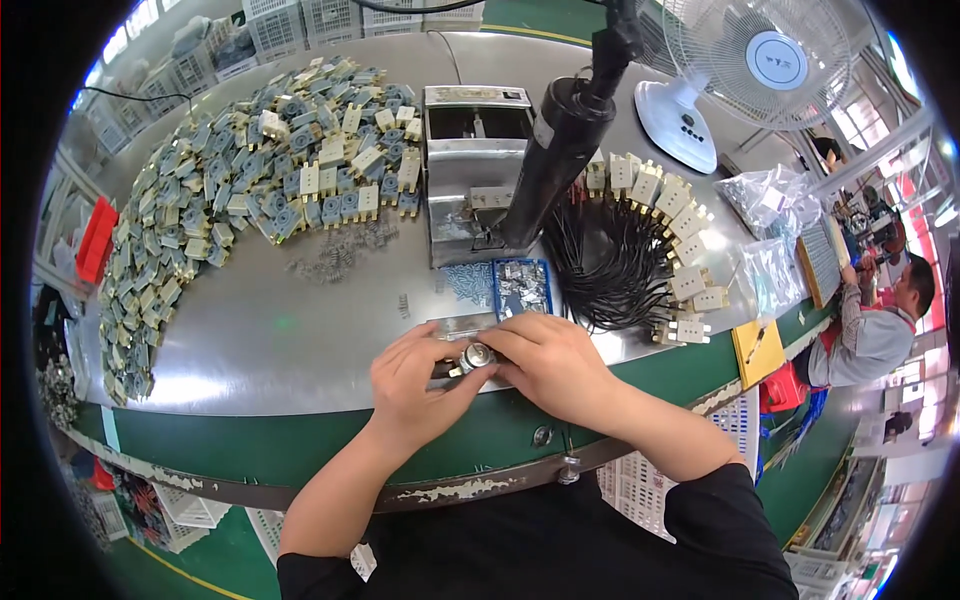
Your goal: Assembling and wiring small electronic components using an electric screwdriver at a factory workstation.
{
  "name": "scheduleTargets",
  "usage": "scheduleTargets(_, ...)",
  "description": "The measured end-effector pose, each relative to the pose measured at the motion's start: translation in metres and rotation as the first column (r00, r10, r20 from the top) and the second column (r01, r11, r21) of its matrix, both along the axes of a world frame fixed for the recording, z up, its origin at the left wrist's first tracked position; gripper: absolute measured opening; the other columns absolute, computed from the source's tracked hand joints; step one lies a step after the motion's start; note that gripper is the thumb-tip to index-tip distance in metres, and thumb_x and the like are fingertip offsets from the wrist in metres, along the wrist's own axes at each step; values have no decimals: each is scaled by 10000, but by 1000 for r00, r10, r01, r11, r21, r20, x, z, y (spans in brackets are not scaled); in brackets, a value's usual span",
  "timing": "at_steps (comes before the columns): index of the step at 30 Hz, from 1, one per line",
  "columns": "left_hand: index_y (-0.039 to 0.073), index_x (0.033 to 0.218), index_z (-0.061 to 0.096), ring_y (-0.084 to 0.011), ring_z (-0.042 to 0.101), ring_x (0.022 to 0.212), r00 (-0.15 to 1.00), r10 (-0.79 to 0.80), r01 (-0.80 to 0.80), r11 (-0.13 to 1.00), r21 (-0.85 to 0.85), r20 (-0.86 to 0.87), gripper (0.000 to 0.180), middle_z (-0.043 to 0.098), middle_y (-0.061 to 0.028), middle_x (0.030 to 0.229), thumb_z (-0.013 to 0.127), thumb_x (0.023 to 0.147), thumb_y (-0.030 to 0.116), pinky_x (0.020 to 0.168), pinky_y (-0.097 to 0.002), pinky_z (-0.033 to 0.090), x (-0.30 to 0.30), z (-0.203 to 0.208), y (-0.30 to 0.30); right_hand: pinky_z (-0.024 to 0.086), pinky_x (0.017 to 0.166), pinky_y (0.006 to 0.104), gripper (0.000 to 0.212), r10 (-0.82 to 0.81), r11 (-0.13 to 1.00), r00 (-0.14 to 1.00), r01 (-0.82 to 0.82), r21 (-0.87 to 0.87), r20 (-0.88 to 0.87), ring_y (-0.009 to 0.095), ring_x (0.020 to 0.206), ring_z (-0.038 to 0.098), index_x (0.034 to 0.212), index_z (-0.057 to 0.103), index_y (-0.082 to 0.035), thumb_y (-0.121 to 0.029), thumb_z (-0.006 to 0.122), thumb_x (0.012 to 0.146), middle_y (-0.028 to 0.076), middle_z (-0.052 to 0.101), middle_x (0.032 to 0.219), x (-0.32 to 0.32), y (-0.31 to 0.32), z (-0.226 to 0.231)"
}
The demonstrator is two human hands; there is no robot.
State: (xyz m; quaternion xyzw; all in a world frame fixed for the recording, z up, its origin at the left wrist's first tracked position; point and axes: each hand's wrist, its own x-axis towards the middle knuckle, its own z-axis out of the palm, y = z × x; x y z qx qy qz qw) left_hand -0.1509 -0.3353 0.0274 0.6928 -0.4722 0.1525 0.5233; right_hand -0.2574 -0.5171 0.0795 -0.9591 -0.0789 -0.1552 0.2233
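Note:
My left hand (415, 388) and my right hand (560, 368) meet at the table's near edge, fingers closed around a small part with a round silver face (478, 355). A brass-coloured prong (455, 371) sticks out on its left side. My fingers cover most of the part, so its full shape is hidden. Just beyond my hands lies a flat metal piece (462, 324). Past my right fingers sits a blue tray (548, 282) of small metal pieces, with loose small screws (466, 284) on its left.
Grey-and-cream plug housings (290, 150) are heaped left, with springs (345, 248) nearer. A metal box (475, 165) and black post (560, 150) stand ahead. Right are black cables with cream plugs (610, 270), a fan (680, 125) and a yellow notepad (758, 352). Another person (870, 335) sits far right.

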Motion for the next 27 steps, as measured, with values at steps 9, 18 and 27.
scheduleTargets(9,22,1069,696,-351,783,976,990,-134,128,984,-123,-42,584,784,-134,975,992,671,331,965,-499,599,-8,7,0,557,659,388,381,56,958,803,123,-257,593,235,660,671,980,740,-76,-297,896,712,30,729,814,-9,-64,31)
scheduleTargets(18,22,1067,689,-289,786,949,957,-272,272,962,8,104,412,779,-119,959,832,823,322,957,-502,598,-11,0,-6,510,885,442,504,-542,371,425,895,-247,726,332,1022,634,1169,704,-9,-210,927,763,160,657,1197,-88,-134,39)
scheduleTargets(27,62,929,726,-223,728,728,921,-348,368,924,-100,177,246,732,-46,852,846,778,214,773,-383,640,-19,-1,-11,555,650,400,184,-213,971,878,240,8,-428,322,735,725,932,642,-39,-121,794,870,128,728,815,-123,-69,24)
